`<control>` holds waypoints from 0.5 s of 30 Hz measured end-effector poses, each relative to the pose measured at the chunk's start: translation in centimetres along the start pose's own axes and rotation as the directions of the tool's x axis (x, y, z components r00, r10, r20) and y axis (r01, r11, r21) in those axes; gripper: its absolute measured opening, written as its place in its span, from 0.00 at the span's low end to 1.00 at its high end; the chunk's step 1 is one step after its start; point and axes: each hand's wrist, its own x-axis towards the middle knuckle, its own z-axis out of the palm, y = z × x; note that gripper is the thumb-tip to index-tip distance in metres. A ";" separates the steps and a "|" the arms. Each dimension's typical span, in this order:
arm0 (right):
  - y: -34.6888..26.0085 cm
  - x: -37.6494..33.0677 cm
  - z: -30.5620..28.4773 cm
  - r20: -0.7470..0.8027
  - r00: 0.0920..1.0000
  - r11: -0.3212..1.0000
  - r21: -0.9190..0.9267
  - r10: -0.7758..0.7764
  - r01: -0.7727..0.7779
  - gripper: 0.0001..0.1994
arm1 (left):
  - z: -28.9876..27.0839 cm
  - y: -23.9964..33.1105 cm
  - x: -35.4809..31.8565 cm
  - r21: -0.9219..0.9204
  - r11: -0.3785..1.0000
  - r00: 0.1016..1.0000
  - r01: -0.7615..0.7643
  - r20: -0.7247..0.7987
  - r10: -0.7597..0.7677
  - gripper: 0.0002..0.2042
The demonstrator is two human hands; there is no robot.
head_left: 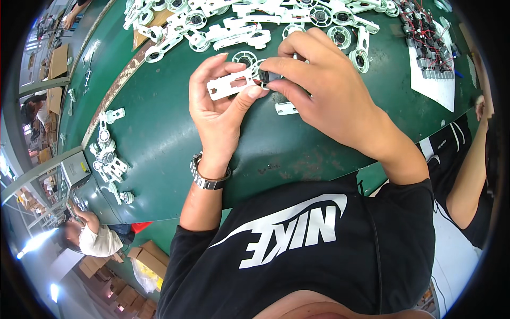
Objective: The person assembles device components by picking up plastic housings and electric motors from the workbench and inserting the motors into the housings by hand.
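While a green table (175,143) fills most of the view, two hands work just above its middle. The left hand (218,109) pinches one flat white plastic bracket (229,85) between thumb and fingertips, and the right hand (319,85) closes its fingers on one small dark part (269,76) pressed against the bracket's end. Beyond them, a heap of white brackets with round rings (255,24), too many to count, lies along the far edge. One white sheet (438,87) at far right carries a cluster of small wired motors (427,40). A smaller group of white parts (109,159) sits at the left edge. One loose white piece (286,108) lies under the right hand. Cardboard boxes (151,258) stand on the floor, contents unclear.
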 end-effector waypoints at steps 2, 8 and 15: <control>0.0 0.0 -0.1 0.017 1.000 0.999 -0.042 -0.001 0.002 0.09 | 0.0 -0.2 0.0 0.034 0.999 1.000 0.003 -0.008 -0.002 0.21; 0.3 0.1 0.3 -0.005 0.999 0.992 0.118 -0.034 0.034 0.15 | -0.8 -1.0 0.0 0.091 0.993 0.996 -0.072 0.058 0.067 0.19; 0.3 0.2 0.4 0.021 1.000 0.986 0.167 -0.002 -0.002 0.14 | -0.5 -0.3 0.0 -0.016 1.000 0.998 0.015 0.054 -0.014 0.18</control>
